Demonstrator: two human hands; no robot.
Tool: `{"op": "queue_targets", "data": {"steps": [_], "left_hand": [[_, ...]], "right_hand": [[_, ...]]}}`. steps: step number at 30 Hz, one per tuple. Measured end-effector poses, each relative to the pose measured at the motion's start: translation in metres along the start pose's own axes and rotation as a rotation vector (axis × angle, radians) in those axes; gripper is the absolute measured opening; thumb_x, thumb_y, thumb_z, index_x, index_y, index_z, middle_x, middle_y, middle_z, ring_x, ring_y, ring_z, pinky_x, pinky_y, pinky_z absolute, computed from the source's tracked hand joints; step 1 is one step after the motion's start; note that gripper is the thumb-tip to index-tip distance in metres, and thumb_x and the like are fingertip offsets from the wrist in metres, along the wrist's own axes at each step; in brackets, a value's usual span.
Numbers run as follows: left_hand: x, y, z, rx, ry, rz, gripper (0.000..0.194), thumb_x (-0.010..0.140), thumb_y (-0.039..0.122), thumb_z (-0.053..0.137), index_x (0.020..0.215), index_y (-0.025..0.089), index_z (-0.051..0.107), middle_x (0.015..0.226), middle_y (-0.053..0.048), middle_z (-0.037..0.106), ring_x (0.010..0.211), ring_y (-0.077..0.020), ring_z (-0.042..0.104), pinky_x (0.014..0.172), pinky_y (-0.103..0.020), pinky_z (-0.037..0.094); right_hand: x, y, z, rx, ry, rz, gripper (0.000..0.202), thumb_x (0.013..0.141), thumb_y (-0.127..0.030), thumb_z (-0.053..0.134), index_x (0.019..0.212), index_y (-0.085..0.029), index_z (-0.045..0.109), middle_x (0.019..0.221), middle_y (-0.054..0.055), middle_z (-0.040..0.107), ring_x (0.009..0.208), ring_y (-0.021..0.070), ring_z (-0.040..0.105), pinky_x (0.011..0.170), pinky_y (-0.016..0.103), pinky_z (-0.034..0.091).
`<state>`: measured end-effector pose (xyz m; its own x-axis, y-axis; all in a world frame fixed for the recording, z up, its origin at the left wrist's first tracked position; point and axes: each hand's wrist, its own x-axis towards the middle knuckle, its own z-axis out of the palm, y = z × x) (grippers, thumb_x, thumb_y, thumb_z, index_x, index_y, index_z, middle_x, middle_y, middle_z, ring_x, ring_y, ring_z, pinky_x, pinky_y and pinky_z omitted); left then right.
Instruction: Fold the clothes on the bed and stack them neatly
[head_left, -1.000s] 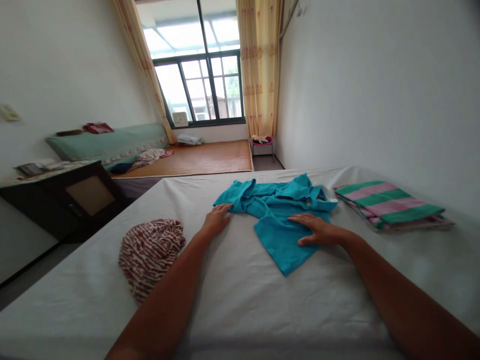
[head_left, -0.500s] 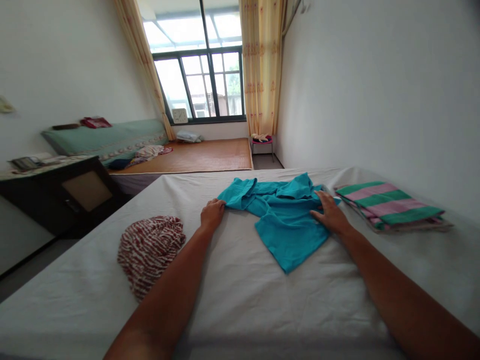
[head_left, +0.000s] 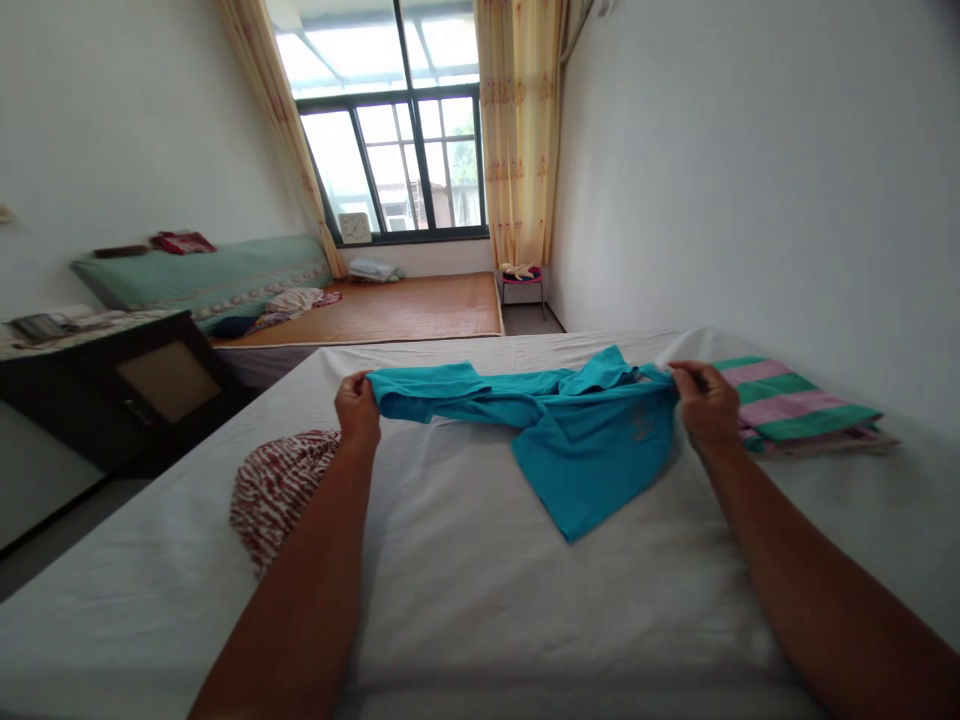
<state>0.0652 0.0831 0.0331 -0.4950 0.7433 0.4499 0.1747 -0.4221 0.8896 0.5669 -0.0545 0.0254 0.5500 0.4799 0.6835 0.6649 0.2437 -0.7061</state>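
Note:
A turquoise garment (head_left: 592, 450) is stretched sideways above the white-covered bed (head_left: 465, 620), one pointed part hanging toward me. My left hand (head_left: 358, 408) pinches its left end, fingers closed on the cloth. At its upper right corner, my right hand (head_left: 703, 398) is closed on the edge between thumb and fingers. A crumpled red-and-white patterned cloth (head_left: 281, 490) lies beside my left forearm, which partly covers it. Folded green-and-pink striped fabric (head_left: 802, 400) lies just right of my right hand.
A dark cabinet (head_left: 157, 385) stands at the left. Beyond the bed are a brown mat-covered bed (head_left: 420, 305), a small stool (head_left: 523, 280) with things on it, and a window with curtains. A white wall runs along the right.
My left hand has moved left, pulling the garment's end outward. My right hand has gone from open over the cloth to closed on its corner, farther right. The cloth is more stretched.

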Motion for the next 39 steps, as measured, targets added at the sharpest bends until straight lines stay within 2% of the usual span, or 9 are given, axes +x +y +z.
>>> {"op": "queue_targets", "data": {"steps": [3,7,10,13,17,21,27,32,39], "left_hand": [[0.008,-0.003,-0.006,-0.09,0.052,-0.158,0.029,0.072,0.029,0.055,0.096,0.012,0.06,0.072,0.001,0.06,0.062,-0.0114,0.056,0.061,-0.023,0.048],[0.007,-0.009,-0.013,0.111,-0.031,-0.258,0.024,0.066,0.021,0.054,0.086,0.012,0.062,0.065,0.001,0.058,0.059,-0.0138,0.056,0.061,-0.027,0.049],[0.004,-0.003,-0.018,0.308,-0.032,-0.043,0.027,0.062,0.012,0.052,0.084,0.014,0.065,0.077,-0.003,0.064,0.075,-0.0185,0.061,0.076,-0.033,0.051],[-0.007,0.015,-0.013,0.55,-0.083,0.325,0.03,0.068,0.009,0.046,0.088,0.017,0.068,0.093,-0.006,0.066,0.092,-0.021,0.061,0.09,-0.036,0.048],[-0.047,0.038,0.015,0.608,-0.566,0.621,0.029,0.081,0.011,0.043,0.092,0.02,0.068,0.098,-0.005,0.069,0.101,-0.0206,0.06,0.097,-0.036,0.046],[-0.097,0.041,0.041,0.706,-1.073,0.764,0.041,0.088,0.019,0.047,0.127,0.023,0.056,0.131,-0.006,0.059,0.127,-0.0219,0.046,0.108,-0.04,0.036],[-0.116,0.056,0.047,0.805,-1.231,0.782,0.03,0.084,0.017,0.048,0.106,0.022,0.067,0.102,-0.006,0.068,0.103,-0.02,0.058,0.107,-0.039,0.032],[-0.102,0.096,0.032,0.651,-1.502,0.584,0.028,0.089,0.032,0.044,0.096,0.02,0.069,0.081,0.0,0.067,0.072,-0.014,0.058,0.071,-0.023,0.043],[-0.087,0.088,0.015,1.124,-1.204,0.53,0.032,0.087,0.047,0.05,0.098,0.027,0.072,0.101,-0.006,0.068,0.094,-0.0235,0.061,0.079,-0.031,0.044]], "right_hand": [[0.001,0.0,-0.005,0.049,0.038,0.096,0.033,0.082,-0.04,0.054,0.102,-0.018,0.068,0.08,0.004,0.068,0.066,0.0166,0.061,0.06,0.028,0.05],[0.002,0.012,-0.01,-0.22,-0.305,0.111,0.03,0.08,-0.035,0.053,0.097,-0.016,0.07,0.059,0.001,0.064,0.054,0.0173,0.059,0.054,0.027,0.044],[0.0,0.012,-0.012,-0.538,-0.482,-0.053,0.025,0.08,-0.033,0.055,0.092,-0.019,0.072,0.064,0.004,0.069,0.062,0.0201,0.064,0.057,0.027,0.042],[-0.009,-0.005,-0.009,-0.686,-0.351,-0.268,0.027,0.086,-0.033,0.051,0.101,-0.02,0.07,0.089,0.007,0.073,0.076,0.0219,0.066,0.061,0.028,0.042],[-0.028,-0.032,0.006,-0.606,-0.354,-0.431,0.03,0.093,-0.034,0.045,0.106,-0.021,0.068,0.105,0.008,0.071,0.089,0.0223,0.065,0.072,0.03,0.045],[-0.048,-0.032,0.026,-0.452,-0.765,-0.528,0.035,0.095,-0.042,0.044,0.114,-0.023,0.067,0.112,0.006,0.07,0.106,0.0243,0.06,0.089,0.035,0.046],[-0.057,-0.008,0.037,-0.438,-0.998,-0.485,0.043,0.097,-0.046,0.036,0.122,-0.025,0.064,0.127,0.006,0.063,0.116,0.0257,0.056,0.096,0.043,0.045],[-0.054,-0.003,0.036,-0.405,-1.009,-0.488,0.042,0.096,-0.047,0.038,0.121,-0.026,0.064,0.127,0.006,0.063,0.116,0.0257,0.056,0.099,0.043,0.044],[-0.057,-0.006,0.037,-0.409,-0.985,-0.467,0.042,0.096,-0.047,0.037,0.119,-0.026,0.066,0.125,0.006,0.065,0.115,0.0264,0.057,0.097,0.044,0.045]]}}
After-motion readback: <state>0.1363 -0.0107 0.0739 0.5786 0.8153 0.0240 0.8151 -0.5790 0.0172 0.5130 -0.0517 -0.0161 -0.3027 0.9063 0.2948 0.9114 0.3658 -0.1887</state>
